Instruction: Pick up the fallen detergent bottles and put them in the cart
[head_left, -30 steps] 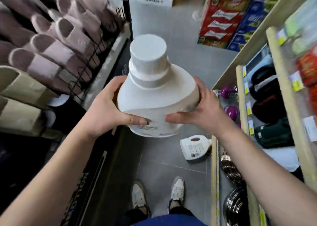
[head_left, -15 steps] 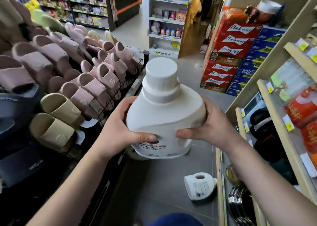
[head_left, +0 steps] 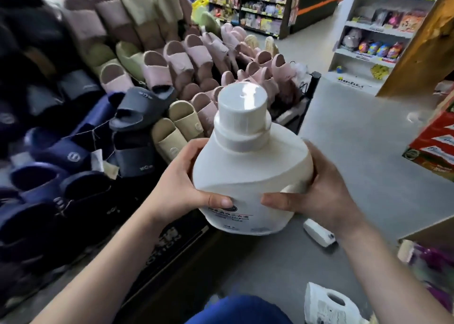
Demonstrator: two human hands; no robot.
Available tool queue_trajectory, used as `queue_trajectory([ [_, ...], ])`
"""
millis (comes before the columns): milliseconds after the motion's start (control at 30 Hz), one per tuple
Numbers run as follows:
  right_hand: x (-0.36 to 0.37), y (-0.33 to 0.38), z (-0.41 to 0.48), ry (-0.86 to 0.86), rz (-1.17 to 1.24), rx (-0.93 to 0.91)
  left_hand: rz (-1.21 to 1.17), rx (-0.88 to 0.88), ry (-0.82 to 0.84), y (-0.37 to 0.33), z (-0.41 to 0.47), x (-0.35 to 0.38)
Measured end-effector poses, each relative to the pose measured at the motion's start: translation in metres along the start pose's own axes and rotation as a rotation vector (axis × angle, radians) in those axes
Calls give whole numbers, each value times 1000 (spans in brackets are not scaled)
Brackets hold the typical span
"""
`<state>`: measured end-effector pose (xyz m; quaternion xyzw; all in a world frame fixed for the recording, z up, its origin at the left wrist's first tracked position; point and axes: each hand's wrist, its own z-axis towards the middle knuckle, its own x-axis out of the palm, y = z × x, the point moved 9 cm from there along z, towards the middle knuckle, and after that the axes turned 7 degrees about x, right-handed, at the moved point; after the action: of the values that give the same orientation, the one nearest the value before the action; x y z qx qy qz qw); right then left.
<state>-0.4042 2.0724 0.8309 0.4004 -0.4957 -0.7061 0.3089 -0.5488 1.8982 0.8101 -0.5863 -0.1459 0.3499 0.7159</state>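
I hold a large white detergent bottle (head_left: 248, 166) upright in front of me, cap up, label facing me. My left hand (head_left: 181, 186) grips its left side and my right hand (head_left: 317, 191) grips its right side, thumbs on the front. A second white detergent bottle (head_left: 329, 304) lies on its side on the grey floor at the bottom right. A third white bottle (head_left: 318, 232) lies on the floor just beyond my right wrist, partly hidden. No cart is in view.
A wire rack of slippers (head_left: 157, 77) in pink, beige and navy fills the left side. Red beer cartons (head_left: 432, 146) and a wooden shelf stand at the right. White shelving (head_left: 373, 36) with goods stands beyond the grey aisle floor (head_left: 356, 127).
The view has lifted from the floor toward the aisle ahead. The bottle stays in both hands, held upright. The fallen bottle on the floor has slid toward the frame's bottom.
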Motion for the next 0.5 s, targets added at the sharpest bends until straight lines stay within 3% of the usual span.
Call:
queue_trajectory([
  [167, 47, 10, 3, 227, 89, -137, 47, -49, -244, -12, -65, -29],
  [500, 207, 70, -67, 813, 222, -208, 191, -200, -756, -56, -282, -86],
])
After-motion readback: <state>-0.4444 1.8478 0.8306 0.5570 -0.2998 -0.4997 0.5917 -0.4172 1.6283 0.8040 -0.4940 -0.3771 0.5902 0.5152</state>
